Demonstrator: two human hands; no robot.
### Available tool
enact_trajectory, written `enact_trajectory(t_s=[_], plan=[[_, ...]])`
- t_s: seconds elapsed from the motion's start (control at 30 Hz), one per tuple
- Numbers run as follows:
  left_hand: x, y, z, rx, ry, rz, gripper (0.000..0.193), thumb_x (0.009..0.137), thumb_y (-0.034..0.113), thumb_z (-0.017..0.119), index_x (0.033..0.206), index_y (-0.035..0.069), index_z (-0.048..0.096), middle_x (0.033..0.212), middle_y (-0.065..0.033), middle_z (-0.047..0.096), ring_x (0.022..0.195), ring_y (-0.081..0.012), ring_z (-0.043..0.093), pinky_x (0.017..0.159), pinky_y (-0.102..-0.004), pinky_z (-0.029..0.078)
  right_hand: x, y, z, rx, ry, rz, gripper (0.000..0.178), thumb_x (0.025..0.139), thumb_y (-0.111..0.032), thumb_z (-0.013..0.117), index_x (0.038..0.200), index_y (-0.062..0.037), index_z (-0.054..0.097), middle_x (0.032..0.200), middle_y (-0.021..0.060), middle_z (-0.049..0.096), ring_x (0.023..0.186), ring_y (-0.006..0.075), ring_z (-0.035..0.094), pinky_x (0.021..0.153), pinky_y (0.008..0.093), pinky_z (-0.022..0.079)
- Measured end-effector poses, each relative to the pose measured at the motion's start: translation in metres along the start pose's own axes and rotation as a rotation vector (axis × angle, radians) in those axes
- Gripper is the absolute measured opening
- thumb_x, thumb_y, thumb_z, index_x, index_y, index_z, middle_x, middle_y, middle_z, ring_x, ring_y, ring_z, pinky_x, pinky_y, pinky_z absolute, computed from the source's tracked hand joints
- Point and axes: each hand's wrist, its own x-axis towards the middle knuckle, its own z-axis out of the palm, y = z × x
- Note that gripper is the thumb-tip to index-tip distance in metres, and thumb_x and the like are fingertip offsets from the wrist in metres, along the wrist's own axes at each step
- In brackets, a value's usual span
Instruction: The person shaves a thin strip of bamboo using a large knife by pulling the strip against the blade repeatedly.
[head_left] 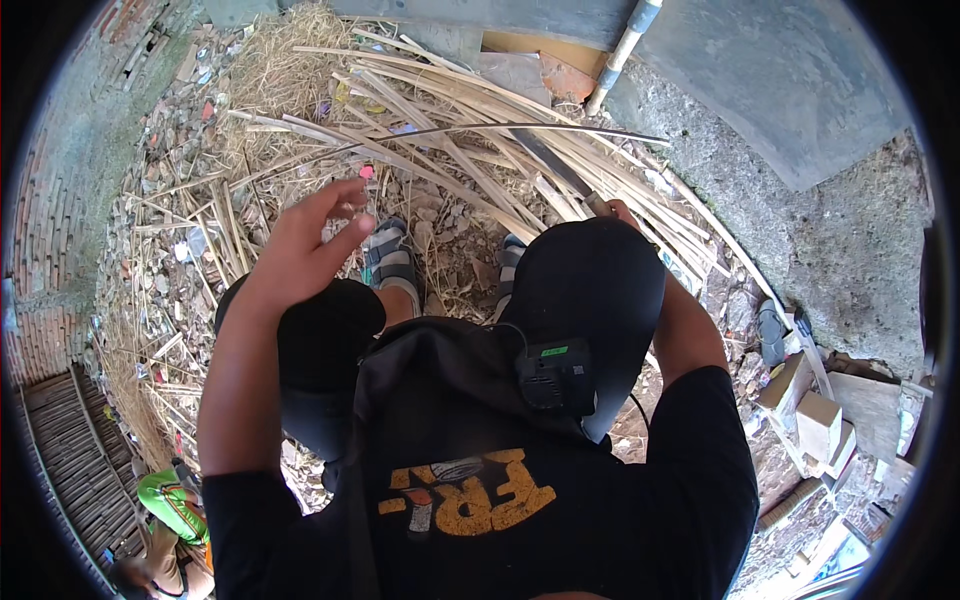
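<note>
My left hand [318, 238] is raised above the littered ground on the left, its fingers half bent and the thumb held apart, with nothing between them. A small pink scrap [367, 172] shows just past its fingertips. On the right, my right hand [624, 213] is closed on the handle of a machete [556, 160], partly hidden behind my knee. The long dark blade points away to the upper left, over the bamboo strips. One long, thin bamboo strip [440, 131] crosses near the blade's tip; I cannot tell whether they touch.
A heap of split bamboo strips [455, 95] spreads in front of me, with dry straw [285, 60] behind it. A pale pole [625, 55] leans by the wall. Wooden blocks [818, 425] lie at right. Another person [172, 505] in green is at lower left.
</note>
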Motion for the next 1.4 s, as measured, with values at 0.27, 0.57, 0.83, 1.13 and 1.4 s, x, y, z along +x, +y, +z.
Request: enact_trajectory(t_s=[0.27,0.57,0.83,1.13,1.4], plan=[[0.133,-0.06,0.033,0.503,0.078,-0.043,0.075,0.093,0.042,0.067,0.151,0.005,0.038,0.142,-0.024,0.053,0.129,-0.0394,0.055,0.106,-0.0505,0.046,-0.016,0.007,-0.041,0.162,-0.091,-0.138,0.05,0.09,-0.029,0.074,0.132,-0.0141,0.052,0.103,0.0136,0.067,0.091,0.0238,0.064,0.083,0.039,0.051],[0.179,-0.065,0.093,0.656,0.014,-0.159,0.075,0.098,0.035,0.059,0.159,0.013,0.023,0.158,-0.0181,0.036,0.148,-0.0349,0.033,0.117,-0.057,0.032,-0.052,-0.027,-0.088,0.174,-0.139,-0.198,0.06,0.092,-0.023,0.073,0.144,-0.01,0.046,0.113,0.0118,0.065,0.091,0.021,0.062,0.082,0.0357,0.053],[0.185,-0.057,0.121,0.511,-0.136,-0.197,0.073,0.099,0.037,0.057,0.159,0.011,0.025,0.158,-0.0175,0.038,0.147,-0.0357,0.034,0.118,-0.0549,0.032,-0.054,0.002,-0.079,0.171,-0.025,-0.201,0.068,0.09,-0.025,0.075,0.147,-0.0049,0.043,0.115,0.0146,0.066,0.098,0.0212,0.063,0.086,0.036,0.052],[0.179,-0.039,0.115,0.369,0.149,0.319,0.05,0.092,0.011,0.06,0.141,0.008,0.05,0.131,-0.0198,0.059,0.118,-0.0395,0.059,0.102,-0.0465,0.048,-0.09,-0.101,-0.122,-0.166,0.057,-0.252,0.05,0.091,-0.022,0.073,0.135,-0.0092,0.053,0.109,0.0176,0.067,0.1,0.0305,0.068,0.088,0.0413,0.052],[0.203,0.048,0.036,0.003,0.163,0.519,0.025,0.101,0.009,0.053,0.121,0.006,0.067,0.113,-0.0135,0.072,0.104,-0.0243,0.07,0.093,-0.038,0.054,-0.106,-0.173,-0.161,-0.277,0.091,-0.482,0.041,0.087,-0.013,0.071,0.124,-0.0081,0.056,0.109,0.0172,0.067,0.104,0.0351,0.066,0.091,0.0417,0.052]])
